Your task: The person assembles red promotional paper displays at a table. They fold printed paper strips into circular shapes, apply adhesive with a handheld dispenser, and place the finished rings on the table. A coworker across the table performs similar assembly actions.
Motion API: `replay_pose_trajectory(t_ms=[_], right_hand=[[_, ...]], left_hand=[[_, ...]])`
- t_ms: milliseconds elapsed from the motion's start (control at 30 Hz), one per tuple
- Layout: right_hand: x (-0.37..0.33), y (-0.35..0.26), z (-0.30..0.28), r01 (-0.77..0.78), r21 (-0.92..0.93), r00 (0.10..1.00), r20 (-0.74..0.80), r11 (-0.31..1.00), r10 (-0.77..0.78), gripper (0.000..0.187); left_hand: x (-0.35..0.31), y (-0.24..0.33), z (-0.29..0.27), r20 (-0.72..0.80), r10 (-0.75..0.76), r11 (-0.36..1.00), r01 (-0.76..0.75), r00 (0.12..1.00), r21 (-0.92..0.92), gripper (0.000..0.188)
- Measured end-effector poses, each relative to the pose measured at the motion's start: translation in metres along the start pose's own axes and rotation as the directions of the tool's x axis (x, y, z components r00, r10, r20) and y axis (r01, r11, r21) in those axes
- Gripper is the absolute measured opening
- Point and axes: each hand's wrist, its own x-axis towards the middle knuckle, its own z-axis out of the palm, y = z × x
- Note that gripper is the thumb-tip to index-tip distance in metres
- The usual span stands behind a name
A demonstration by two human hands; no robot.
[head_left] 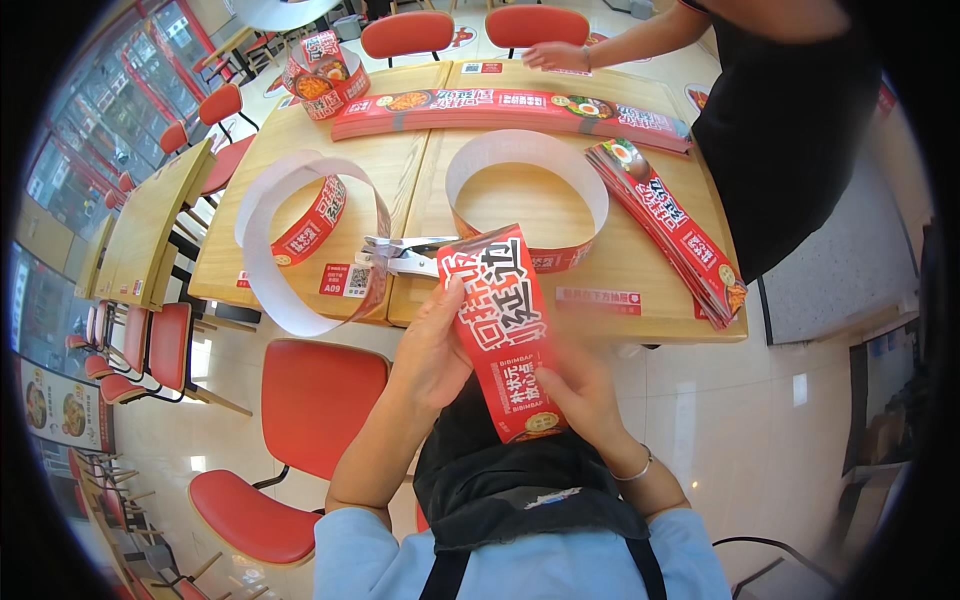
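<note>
A red printed paper strip (505,330) hangs in front of my body at the table's near edge, tilted. My left hand (435,345) is closed on its left edge, thumb on the printed face. At its lower right edge, my right hand (585,395) pinches the strip; that hand is a little blurred. Just beyond my left hand lies a metal tool with pale handles that looks like scissors (410,257), partly covered by the strip. Two large paper rings, white inside and red outside, stand on the table: a left ring (262,285) and a right ring (597,195).
On the wooden table (405,165) lie a long stack of red strips (510,112) and a shorter stack (675,235) at right. Rolled strips (325,88) stand far left. Another person's hand (555,58) reaches over the far edge. A red chair (325,400) stands near my left.
</note>
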Motion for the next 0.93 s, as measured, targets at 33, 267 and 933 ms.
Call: replay_pose_trajectory(t_ms=[33, 267, 933], right_hand=[[-0.0002, -0.0001, -0.0009, -0.011, -0.002, 1.0, 0.003, 1.0, 0.011, 0.013], [0.0008, 0.0009, 0.0007, -0.041, 0.025, 0.999, -0.001, 0.999, 0.041, 0.012], [0.0031, 0.0033, 0.006, -0.082, 0.08, 0.996, -0.022, 0.993, 0.084, 0.014]], left_hand=[[0.0, -0.0008, 0.0003, 0.008, -0.001, 0.999, 0.001, 1.0, 0.039, 0.034], [-0.0057, -0.0077, -0.0037, 0.022, 0.003, 0.997, -0.004, 1.0, 0.081, 0.034], [-0.0097, -0.0075, -0.0051, 0.168, -0.038, 0.972, -0.003, 0.985, 0.236, 0.057]])
